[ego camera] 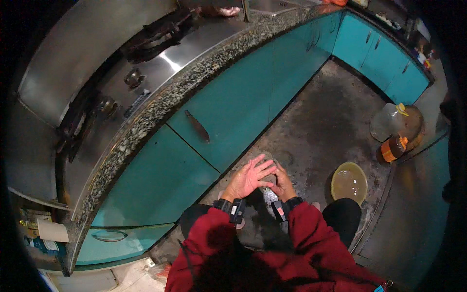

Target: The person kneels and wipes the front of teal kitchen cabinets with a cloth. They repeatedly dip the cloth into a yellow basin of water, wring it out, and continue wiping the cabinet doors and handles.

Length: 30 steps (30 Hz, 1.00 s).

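My left hand is in front of me, palm turned up and fingers spread, in the middle of the view. Its fingers overlap my right hand, which is close beside it with bent fingers. Something round and greyish, perhaps a mesh or a cloth, shows between and behind the fingers; whether my right hand grips it I cannot tell. To the right, by my knee, a yellow plastic basin with liquid in it stands on the wet floor.
Teal cabinets under a speckled stone counter run along the left, with a gas stove on top. At the right stand a clear plastic jug and an orange-capped bottle. More teal cabinets line the far end.
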Available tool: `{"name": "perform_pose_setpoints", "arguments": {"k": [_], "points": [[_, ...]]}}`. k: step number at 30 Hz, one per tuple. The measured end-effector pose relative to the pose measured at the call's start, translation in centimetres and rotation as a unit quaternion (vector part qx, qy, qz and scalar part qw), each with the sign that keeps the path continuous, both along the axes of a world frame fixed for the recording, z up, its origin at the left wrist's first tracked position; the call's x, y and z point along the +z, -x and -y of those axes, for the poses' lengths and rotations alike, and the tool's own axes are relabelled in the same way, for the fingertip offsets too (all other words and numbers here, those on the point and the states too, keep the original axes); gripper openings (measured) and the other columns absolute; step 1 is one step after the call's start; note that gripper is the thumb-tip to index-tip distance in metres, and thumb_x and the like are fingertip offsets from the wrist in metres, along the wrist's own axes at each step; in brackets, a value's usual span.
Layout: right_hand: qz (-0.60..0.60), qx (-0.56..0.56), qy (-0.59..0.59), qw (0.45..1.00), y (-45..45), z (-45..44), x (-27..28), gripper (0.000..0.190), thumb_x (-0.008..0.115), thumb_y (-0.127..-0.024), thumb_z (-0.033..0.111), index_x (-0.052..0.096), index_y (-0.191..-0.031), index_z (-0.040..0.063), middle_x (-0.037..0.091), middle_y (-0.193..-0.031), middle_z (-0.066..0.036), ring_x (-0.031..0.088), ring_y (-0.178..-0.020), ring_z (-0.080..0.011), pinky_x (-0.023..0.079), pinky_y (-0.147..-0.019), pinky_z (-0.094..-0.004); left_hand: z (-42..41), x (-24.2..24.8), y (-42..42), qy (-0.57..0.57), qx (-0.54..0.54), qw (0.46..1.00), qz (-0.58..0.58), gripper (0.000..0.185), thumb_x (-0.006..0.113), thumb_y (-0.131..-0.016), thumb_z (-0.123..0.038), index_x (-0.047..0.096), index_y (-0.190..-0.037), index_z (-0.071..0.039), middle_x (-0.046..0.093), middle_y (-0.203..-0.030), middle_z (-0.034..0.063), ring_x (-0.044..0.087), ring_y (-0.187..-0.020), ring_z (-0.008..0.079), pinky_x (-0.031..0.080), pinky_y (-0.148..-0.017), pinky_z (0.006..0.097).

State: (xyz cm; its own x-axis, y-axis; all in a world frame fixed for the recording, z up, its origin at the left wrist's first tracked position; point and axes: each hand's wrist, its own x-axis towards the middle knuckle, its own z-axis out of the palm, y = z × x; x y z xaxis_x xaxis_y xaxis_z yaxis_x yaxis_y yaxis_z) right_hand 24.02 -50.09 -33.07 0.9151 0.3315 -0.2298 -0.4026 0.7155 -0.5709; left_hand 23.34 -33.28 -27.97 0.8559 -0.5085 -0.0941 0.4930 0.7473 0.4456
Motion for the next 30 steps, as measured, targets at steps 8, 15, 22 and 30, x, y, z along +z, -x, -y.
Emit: {"name": "perform_pose_setpoints", "arguments": {"k": [8,15,22,30], "points": [[0.009,-0.142,0.126,0.982,-1.4,2.5,6.6,0.057,0.065,-0.082,0.014,0.045,-0.134,0.001,0.063,-0.113,-0.010,0.062,-0.102,-0.0231,0.056,-0.078,-0.0359,-7.2,6.7,2.2,-0.593,0.196,0.777,0.078,0.046,0.057,-0.094,-0.024,0.048,-0.135,-0.003,0.059,-0.127,0.0208,0.062,-0.110,0.0359,0.052,-0.089,0.0447],[-0.058,-0.098,0.192,0.975,1.1,6.5,2.3,0.049,0.064,-0.080,0.015,0.050,-0.125,0.004,0.061,-0.112,-0.016,0.065,-0.094,-0.0337,0.058,-0.061,-0.0524,-16.3,18.2,11.9,-0.765,0.439,0.187,0.432,0.039,0.062,-0.078,0.002,0.065,-0.116,-0.006,0.064,-0.112,0.0146,0.059,-0.106,0.0345,0.047,-0.093,0.0437],[-0.044,-0.050,0.342,0.937,2.0,5.2,-10.3,0.065,0.071,-0.076,0.025,0.047,-0.125,-0.009,0.061,-0.099,-0.017,0.060,-0.082,-0.0280,0.048,-0.063,-0.0423,-26.2,29.4,15.8,-0.810,0.455,-0.106,0.354,0.044,0.064,-0.080,-0.005,0.060,-0.124,-0.011,0.060,-0.101,0.0087,0.055,-0.097,0.0294,0.044,-0.081,0.0420],[0.060,0.015,0.360,0.931,2.5,-3.1,-0.4,0.045,0.066,-0.079,0.004,0.052,-0.122,-0.001,0.064,-0.103,-0.010,0.064,-0.090,-0.0234,0.053,-0.076,-0.0369,-27.9,28.3,14.5,-0.868,0.415,-0.062,0.265,0.026,0.060,-0.092,-0.019,0.062,-0.114,-0.007,0.060,-0.099,0.0104,0.054,-0.097,0.0314,0.045,-0.082,0.0429]]}}
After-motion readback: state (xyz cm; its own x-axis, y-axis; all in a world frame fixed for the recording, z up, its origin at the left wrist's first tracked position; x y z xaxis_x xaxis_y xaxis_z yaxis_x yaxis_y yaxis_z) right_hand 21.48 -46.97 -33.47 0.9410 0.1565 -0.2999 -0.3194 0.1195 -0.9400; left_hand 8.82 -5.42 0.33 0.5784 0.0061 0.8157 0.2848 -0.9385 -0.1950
